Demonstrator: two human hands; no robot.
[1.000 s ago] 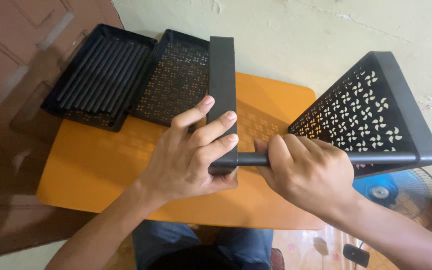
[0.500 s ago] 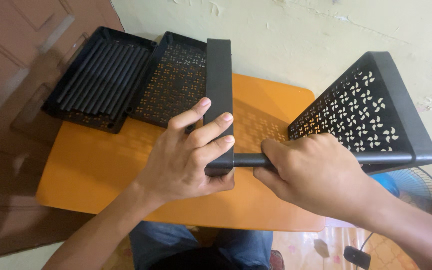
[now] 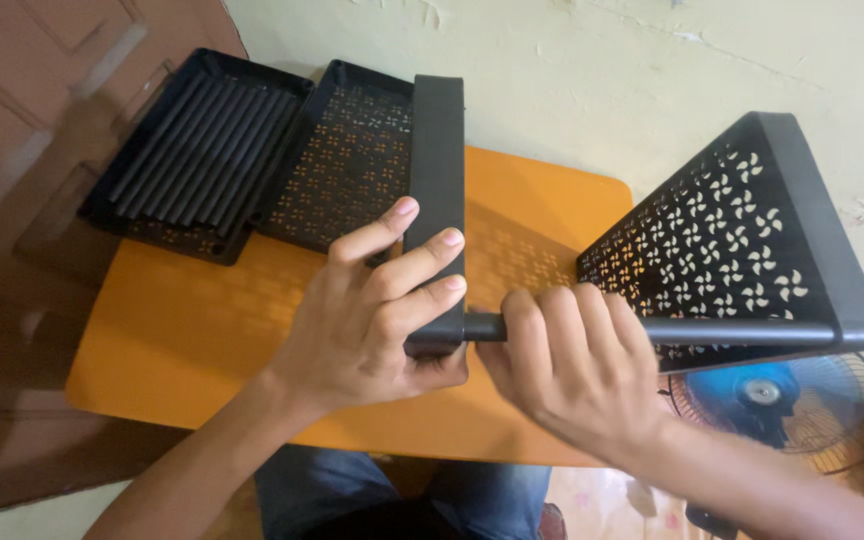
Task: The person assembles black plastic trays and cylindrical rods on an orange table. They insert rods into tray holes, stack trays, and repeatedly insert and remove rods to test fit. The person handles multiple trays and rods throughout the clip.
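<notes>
My left hand grips the near end of a black perforated shelf panel that stands on edge over the orange table. My right hand is wrapped around a black tube that meets the panel's lower corner. The tube runs right along the lower edge of a second black perforated panel, which hangs tilted past the table's right edge. Where tube and panel join is partly hidden by my fingers.
A black tray holding several black tubes lies at the table's far left, with another perforated tray beside it. A blue floor fan stands lower right. A cream wall is behind; a brown door is left.
My right hand has shifted its grip a little along the tube toward the joint. Both panels stay almost where they were.
</notes>
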